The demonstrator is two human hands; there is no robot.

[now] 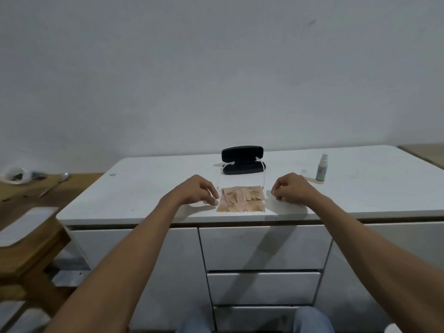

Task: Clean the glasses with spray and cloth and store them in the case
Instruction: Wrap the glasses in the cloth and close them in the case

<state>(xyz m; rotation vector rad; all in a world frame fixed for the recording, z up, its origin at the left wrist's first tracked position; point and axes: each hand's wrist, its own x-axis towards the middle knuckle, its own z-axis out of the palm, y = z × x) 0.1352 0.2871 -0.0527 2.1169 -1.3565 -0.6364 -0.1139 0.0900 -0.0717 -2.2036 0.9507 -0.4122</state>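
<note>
Clear-framed glasses stand on a beige cloth near the front edge of the white desk. Their temples point away from me toward an open black case just behind. A small spray bottle stands upright at the right, with a small clear cap lying beside it. My left hand rests at the cloth's left edge, its fingertips close to the frame's left corner, fingers apart. My right hand sits right of the cloth, a small gap from the frame, fingers curled in with nothing visible in them.
The desk has drawers below its front edge. On the left is a lower wooden table with a white bowl and a spoon. A wooden stool with a white pad stands at the lower left.
</note>
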